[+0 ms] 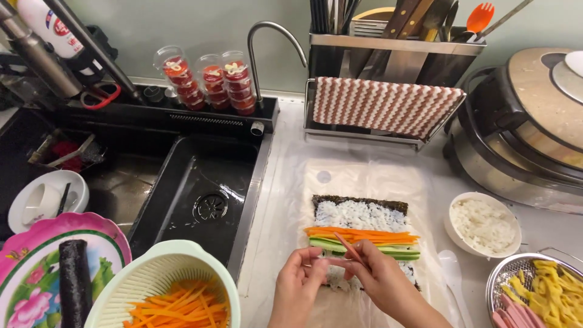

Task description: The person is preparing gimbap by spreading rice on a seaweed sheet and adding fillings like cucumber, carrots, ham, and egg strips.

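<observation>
Both hands low centre in my view. Left hand [299, 280] has fingers bent, fingertips pinched at one end of a thin pink strip [347, 248]. Right hand [381, 276] is closed on the same strip from the other side; the two hands touch. Strip slants up over the near edge of the seaweed sheet [358, 203], which carries a layer of rice [355, 215], then a row of carrot sticks [361, 234] and cucumber sticks [340, 245] just behind the hands. Sheet lies on clear plastic wrap [364, 176] on the counter.

Sweeping left to right: flowered plate [36, 249] with one finished dark roll [75, 282] on it; pale green colander [164, 273] holding shredded carrot; black sink [194, 188] with faucet [267, 36] above; striped cloth [382, 106] hung on the utensil rack; white bowl of rice [483, 225]; white spoon [452, 270] beside it; metal strainer [522, 267] with yellow egg strips [549, 285] and more pink strips; rice cooker [528, 121] far right.
</observation>
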